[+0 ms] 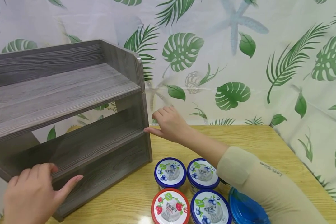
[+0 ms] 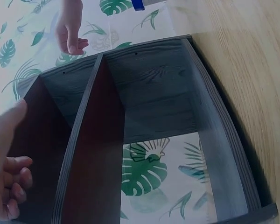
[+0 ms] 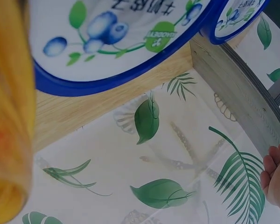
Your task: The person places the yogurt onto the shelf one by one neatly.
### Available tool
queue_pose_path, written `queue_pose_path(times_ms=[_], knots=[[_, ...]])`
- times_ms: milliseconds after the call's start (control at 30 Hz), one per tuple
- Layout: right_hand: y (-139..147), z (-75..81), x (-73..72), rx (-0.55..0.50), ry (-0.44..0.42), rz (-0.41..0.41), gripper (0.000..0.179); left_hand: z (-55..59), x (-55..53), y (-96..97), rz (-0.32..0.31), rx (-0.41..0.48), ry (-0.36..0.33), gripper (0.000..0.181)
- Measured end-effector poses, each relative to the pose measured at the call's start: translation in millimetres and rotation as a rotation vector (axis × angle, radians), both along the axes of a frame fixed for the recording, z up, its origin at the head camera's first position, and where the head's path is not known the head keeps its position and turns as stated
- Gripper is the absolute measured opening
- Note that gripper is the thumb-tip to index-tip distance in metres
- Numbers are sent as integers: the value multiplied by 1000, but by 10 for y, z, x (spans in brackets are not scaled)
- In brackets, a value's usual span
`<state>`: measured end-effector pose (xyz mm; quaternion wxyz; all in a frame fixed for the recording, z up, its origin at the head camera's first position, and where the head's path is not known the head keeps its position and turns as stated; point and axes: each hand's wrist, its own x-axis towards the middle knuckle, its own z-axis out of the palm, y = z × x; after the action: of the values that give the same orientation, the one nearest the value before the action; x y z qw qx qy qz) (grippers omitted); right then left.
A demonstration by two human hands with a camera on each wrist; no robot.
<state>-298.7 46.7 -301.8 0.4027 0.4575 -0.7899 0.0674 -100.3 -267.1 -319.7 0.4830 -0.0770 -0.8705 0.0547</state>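
Observation:
A grey wood-grain shelf rack [image 1: 72, 87] stands on the table at the left. My left hand [image 1: 35, 193] is at its front left, thumb held out and fingers loosely bent, holding nothing. In the left wrist view the left hand [image 2: 7, 163] overlaps the rack's compartments. Beside the rack's right side panel is my right hand [image 1: 170, 124], its thumb tip right at the panel's edge and its fingers loosely curled around nothing. The right wrist view shows the right hand [image 3: 276, 179] next to the rack's side panel [image 3: 242, 88].
Three blue-lidded tubs [image 1: 170, 172] and a red-lidded tub [image 1: 170, 207] sit right of the rack on the wooden table [image 1: 123, 196]. A blue plastic item [image 1: 246, 208] lies partly under my right sleeve. A leaf-print cloth [image 1: 190, 77] hangs behind. Something orange-yellow [image 3: 9, 130] edges the right wrist view.

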Motion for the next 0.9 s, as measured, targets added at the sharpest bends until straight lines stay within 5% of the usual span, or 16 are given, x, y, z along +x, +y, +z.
queue_pose_path(times_ms=[300, 633, 767, 900], knots=[[-31, 6, -36, -4, -4, -25, 46, 54, 54, -77, -24, -50, 80, 92], [-73, -19, -51, -28, -4, 1, 45, -32, 63, -188, -58, 86, 156, 88], [-96, -17, -64, -29, 22, -46, 48, -28, 71, -250, -105, 102, 138, 91], [-115, -13, -69, -25, 43, -90, 50, -11, 124, -315, -81, 178, 5, 96]])
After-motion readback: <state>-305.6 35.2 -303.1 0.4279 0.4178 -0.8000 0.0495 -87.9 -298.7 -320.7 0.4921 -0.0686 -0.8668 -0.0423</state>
